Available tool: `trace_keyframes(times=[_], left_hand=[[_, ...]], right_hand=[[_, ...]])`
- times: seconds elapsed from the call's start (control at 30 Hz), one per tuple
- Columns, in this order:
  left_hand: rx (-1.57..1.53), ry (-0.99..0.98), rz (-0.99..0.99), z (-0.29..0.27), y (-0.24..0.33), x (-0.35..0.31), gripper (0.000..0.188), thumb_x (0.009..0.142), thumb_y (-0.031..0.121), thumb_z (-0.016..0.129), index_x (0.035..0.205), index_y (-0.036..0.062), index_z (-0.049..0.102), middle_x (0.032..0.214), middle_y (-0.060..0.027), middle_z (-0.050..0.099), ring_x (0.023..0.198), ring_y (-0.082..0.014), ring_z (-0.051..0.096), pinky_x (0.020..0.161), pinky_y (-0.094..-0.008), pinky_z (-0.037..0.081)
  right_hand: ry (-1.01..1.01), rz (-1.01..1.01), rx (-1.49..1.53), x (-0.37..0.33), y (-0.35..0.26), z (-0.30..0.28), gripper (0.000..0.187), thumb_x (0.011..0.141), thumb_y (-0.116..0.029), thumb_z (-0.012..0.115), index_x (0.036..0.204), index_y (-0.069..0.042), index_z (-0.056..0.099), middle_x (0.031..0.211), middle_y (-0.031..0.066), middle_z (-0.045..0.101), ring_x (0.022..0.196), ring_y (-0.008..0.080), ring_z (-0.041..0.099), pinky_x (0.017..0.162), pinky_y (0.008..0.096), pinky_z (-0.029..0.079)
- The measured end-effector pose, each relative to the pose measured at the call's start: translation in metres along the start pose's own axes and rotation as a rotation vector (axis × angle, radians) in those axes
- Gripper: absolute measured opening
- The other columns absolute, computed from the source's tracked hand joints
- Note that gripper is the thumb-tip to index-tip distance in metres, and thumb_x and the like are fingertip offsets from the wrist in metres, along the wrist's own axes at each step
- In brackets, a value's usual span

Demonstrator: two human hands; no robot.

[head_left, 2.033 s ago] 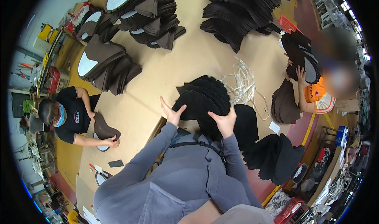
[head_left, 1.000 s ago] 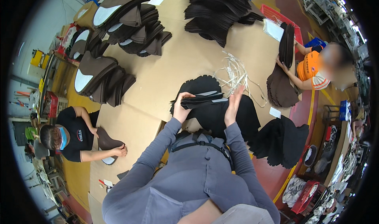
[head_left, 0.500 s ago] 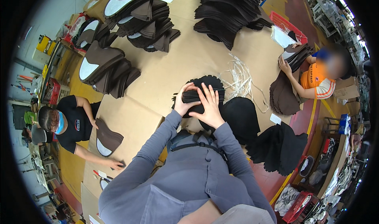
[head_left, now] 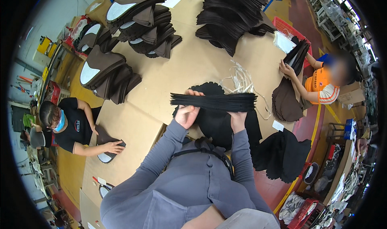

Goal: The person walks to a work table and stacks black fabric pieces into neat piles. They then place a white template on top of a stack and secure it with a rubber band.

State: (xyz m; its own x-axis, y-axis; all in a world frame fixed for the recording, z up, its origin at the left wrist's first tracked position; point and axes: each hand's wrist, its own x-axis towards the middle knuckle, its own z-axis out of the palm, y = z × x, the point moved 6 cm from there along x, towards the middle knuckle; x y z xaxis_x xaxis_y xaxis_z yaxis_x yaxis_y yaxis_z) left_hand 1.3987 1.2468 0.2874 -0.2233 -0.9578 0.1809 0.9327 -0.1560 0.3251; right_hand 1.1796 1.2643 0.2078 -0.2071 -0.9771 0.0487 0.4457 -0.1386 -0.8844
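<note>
A stack of thin black fabric pieces (head_left: 213,102) is held up edge-on between my hands, its layered edges facing me. My left hand (head_left: 188,111) grips the left end, with fingers over the top and the thumb in front. Around the right end is my right hand (head_left: 237,118), its fingers mostly hidden by the stack. Below and behind lies a pile of black scalloped-edge pieces (head_left: 213,128) at the table edge. More black scalloped pieces (head_left: 284,156) hang at the right, beside a small white tag (head_left: 278,125).
White tie strips (head_left: 238,79) lie beyond my hands on the tan tabletop (head_left: 173,73). Tall stacks of dark brown pieces (head_left: 236,17) stand at the back. One person (head_left: 78,126) works at the left, another (head_left: 318,81) at the right, both handling brown pieces.
The stack has been lifted and turned edge-on, and my hands have moved apart to its two ends. The left person's hand has moved onto the brown pieces; the right person has raised theirs.
</note>
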Motion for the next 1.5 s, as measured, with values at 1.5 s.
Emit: trace_keyframes(times=[1.5], left_hand=[[1.651,0.085,-0.402,-0.179,0.012,-0.005,0.075,0.058,0.019,0.087,0.123,0.0051,0.052,0.118,-0.0168,0.054,0.117,-0.0314,0.049,0.103,-0.0373,0.038]], right_hand=[[0.057,0.262,-0.761,-0.018,0.08,0.006,0.08,0.062,-0.024,0.086,0.129,-0.003,0.048,0.115,0.0184,0.055,0.108,0.033,0.054,0.095,0.039,0.043]])
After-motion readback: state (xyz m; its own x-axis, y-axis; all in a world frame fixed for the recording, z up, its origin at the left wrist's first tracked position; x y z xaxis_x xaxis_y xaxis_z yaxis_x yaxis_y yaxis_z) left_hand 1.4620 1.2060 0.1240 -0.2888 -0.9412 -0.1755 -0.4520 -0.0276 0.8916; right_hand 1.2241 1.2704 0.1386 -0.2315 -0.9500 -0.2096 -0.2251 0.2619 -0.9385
